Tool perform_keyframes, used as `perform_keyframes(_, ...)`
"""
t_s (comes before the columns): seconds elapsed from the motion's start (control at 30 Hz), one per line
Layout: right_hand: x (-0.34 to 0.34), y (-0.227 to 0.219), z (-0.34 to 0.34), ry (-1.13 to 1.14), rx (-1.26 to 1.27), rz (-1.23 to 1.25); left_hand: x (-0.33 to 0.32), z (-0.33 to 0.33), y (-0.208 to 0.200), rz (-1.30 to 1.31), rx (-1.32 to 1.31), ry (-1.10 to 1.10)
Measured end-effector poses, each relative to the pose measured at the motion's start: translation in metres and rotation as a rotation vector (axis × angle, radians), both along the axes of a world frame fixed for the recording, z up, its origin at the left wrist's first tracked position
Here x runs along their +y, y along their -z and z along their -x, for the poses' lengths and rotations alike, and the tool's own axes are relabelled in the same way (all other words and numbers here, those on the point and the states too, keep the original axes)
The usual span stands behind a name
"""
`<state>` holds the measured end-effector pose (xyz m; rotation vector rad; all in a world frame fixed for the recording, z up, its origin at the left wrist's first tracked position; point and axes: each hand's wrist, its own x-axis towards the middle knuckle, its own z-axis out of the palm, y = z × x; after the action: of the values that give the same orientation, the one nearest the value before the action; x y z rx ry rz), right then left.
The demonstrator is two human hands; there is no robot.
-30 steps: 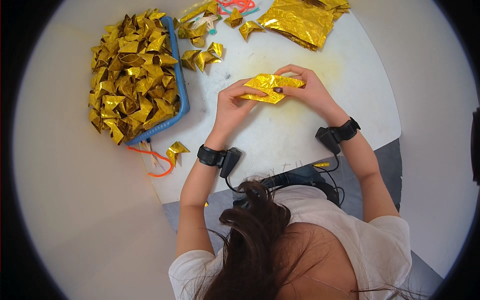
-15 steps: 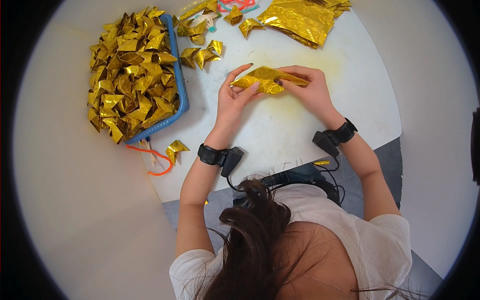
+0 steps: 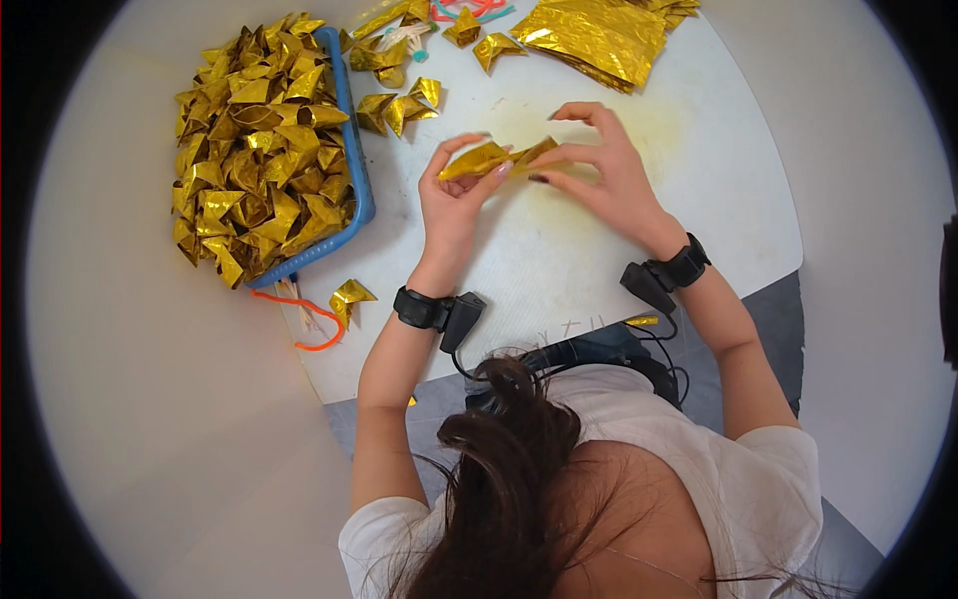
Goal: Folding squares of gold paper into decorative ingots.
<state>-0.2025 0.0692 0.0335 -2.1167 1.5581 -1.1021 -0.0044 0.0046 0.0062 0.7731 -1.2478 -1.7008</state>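
Note:
My left hand (image 3: 451,205) pinches a folded piece of gold foil paper (image 3: 477,160) between thumb and fingers, above the white table. The piece is creased at its middle, with its right end tipped up. Just to the right, my right hand (image 3: 609,175) has its fingers apart, their tips close to that end. Whether a fingertip touches the paper is hard to make out. Several folded gold paper ingots (image 3: 399,108) lie beyond my left hand. A flat stack of gold foil sheets (image 3: 594,42) lies at the far side.
A blue plastic basket (image 3: 361,185) heaped with folded gold pieces (image 3: 264,150) stands at the left. One gold piece (image 3: 349,299) and an orange pipe cleaner (image 3: 324,345) lie near the table's left edge. Black bands with small boxes (image 3: 461,317) are strapped on my wrists, with cables trailing.
My right hand has let go of the gold paper's right end and spread its fingers. The paper has gone from a wide, flat shape to one bent at the middle, shifted slightly left.

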Motion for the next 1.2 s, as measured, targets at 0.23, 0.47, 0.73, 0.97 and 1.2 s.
perform_keyframes(0.23, -0.002, 0.018, 0.006, 0.155, -0.324, -0.359, 0.009, 0.000, -0.002, 0.305, -0.020, 0.192)
perform_keyframes(0.47, -0.004, 0.023, -0.010, 0.104, -0.951, -0.411, 0.019, 0.012, -0.004, 0.303, -0.117, 0.087)
perform_keyframes(0.73, -0.001, 0.011, -0.007, 0.172, -0.713, -0.295, 0.009, 0.006, -0.004, -0.030, -0.087, -0.011)
perform_keyframes(0.97, 0.001, 0.005, -0.006, 0.090, -0.750, -0.350, 0.021, 0.017, -0.009, 0.234, -0.134, 0.059)
perform_keyframes(1.2, 0.002, 0.003, -0.002, -0.091, -0.767, -0.412, 0.009, 0.008, -0.001, -0.185, -0.017, 0.125)
